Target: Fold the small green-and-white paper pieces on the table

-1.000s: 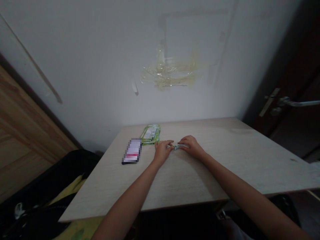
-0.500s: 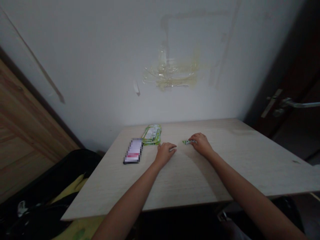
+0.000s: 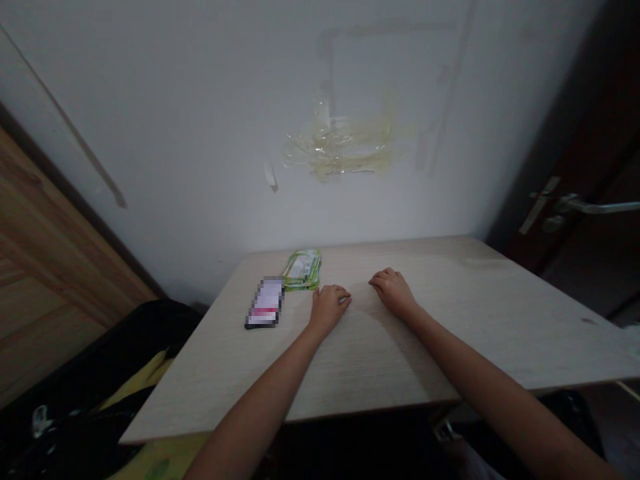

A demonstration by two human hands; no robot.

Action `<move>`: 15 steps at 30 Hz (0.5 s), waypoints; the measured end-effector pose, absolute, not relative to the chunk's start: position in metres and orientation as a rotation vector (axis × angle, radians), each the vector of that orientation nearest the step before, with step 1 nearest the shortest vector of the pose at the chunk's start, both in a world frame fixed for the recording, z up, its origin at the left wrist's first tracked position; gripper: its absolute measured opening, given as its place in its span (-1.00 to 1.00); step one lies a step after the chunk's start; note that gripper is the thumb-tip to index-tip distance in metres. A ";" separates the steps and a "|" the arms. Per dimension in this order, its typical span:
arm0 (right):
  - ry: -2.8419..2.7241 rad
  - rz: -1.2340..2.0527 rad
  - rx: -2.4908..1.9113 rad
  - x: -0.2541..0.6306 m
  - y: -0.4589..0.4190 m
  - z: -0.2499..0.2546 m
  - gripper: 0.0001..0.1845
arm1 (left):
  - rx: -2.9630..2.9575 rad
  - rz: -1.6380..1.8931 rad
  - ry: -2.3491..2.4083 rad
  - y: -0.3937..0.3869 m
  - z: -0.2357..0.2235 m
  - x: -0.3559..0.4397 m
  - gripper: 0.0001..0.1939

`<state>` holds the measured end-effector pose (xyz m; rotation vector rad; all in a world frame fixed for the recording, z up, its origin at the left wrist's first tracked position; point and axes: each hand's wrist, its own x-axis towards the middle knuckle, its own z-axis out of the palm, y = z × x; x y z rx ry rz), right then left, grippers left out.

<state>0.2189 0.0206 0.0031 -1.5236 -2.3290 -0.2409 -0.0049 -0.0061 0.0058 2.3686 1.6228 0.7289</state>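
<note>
Both my hands rest on the pale wooden table (image 3: pixel 450 347), a little apart. My left hand (image 3: pixel 329 305) is curled with its fingers pressed together, and a small grey scrap (image 3: pixel 345 301) shows at its fingertips. It lies just right of a green and white packet (image 3: pixel 301 269) and a phone (image 3: pixel 265 302). My right hand (image 3: pixel 393 289) is curled knuckles-up on the table, and anything under its fingers is hidden.
The table stands against a white wall with old tape marks (image 3: pixel 340 147). A dark door with a metal handle (image 3: pixel 575 202) is at the right. A wooden panel (image 3: pixel 45 280) is at the left, with a black bag (image 3: pixel 100 393) below the table's left edge.
My hands were together on a small green and grey thing, then pulled apart. The green piece seen at my right fingertips half a second ago is now out of sight under that hand.
</note>
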 end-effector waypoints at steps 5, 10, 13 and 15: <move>-2.165 -0.250 -1.711 0.236 0.024 0.004 -0.67 | 2.364 0.728 1.627 -0.006 0.006 -0.005 -0.79; -2.037 -0.268 -1.823 0.247 0.027 0.003 -0.64 | 2.374 0.725 1.633 -0.004 0.006 -0.007 -0.79; -1.988 -0.285 -1.820 0.250 0.029 0.002 -0.65 | 2.393 0.743 1.620 -0.003 0.003 -0.008 -0.78; -1.964 -0.302 -1.809 0.250 0.028 0.001 -0.64 | 2.406 0.756 1.614 -0.002 0.001 -0.009 -0.78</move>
